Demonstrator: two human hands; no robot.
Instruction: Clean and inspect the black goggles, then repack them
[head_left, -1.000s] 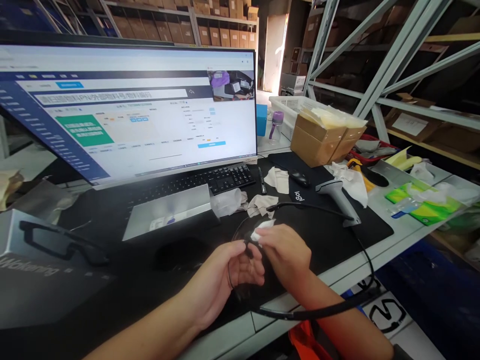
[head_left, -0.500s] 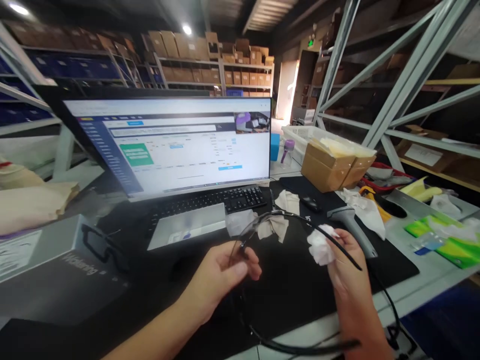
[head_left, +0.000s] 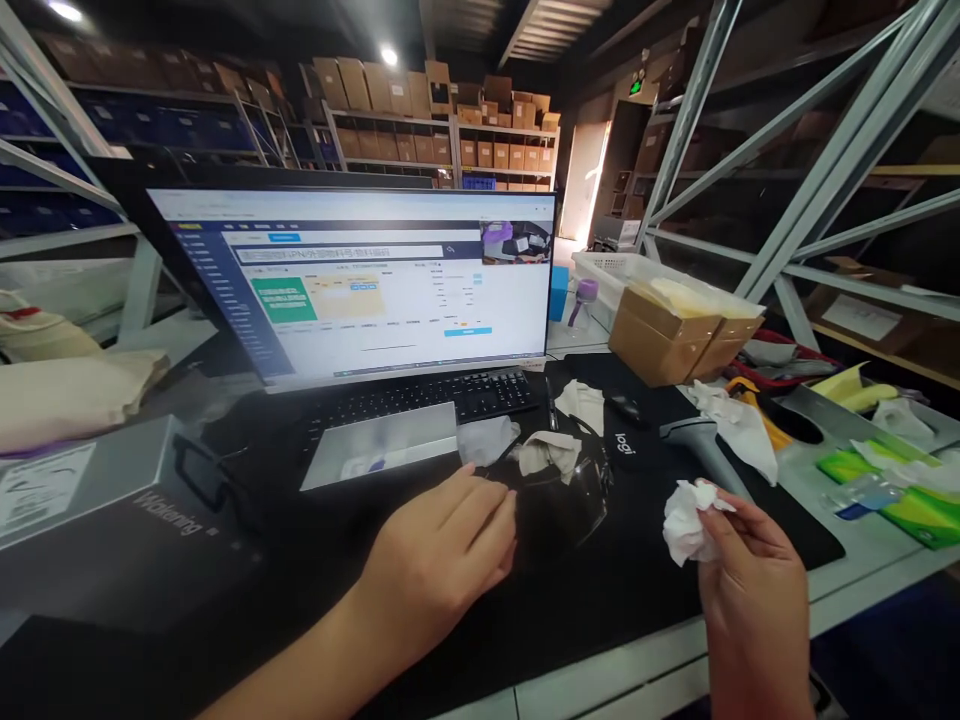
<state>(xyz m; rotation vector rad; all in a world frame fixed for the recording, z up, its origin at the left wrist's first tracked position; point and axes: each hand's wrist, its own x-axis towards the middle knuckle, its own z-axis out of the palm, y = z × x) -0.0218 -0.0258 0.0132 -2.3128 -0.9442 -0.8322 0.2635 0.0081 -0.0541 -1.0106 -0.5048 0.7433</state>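
Note:
My left hand (head_left: 446,545) hovers over the black desk mat (head_left: 577,610) with its fingers curled. A pair of black-framed glasses (head_left: 592,500) with clear lenses extends to the right from its fingertips, dark against the mat. The grip itself is hidden behind the hand. Off to the right, my right hand (head_left: 754,560) pinches a crumpled white tissue (head_left: 690,522) between thumb and fingers. Beyond the glasses lie a beige cloth (head_left: 551,455), a whitish cloth piece (head_left: 487,440) and a silver-grey flat box (head_left: 382,440).
A monitor (head_left: 405,330) and keyboard (head_left: 480,392) stand behind the mat. To the left is a grey box (head_left: 112,540). A barcode scanner (head_left: 709,455), cardboard boxes (head_left: 660,335) and a green tissue pack (head_left: 900,490) are on the right.
The glasses have turned and swung down toward the mat; their long black arms no longer arch between my hands. My right hand has moved right and lower with the tissue, away from them.

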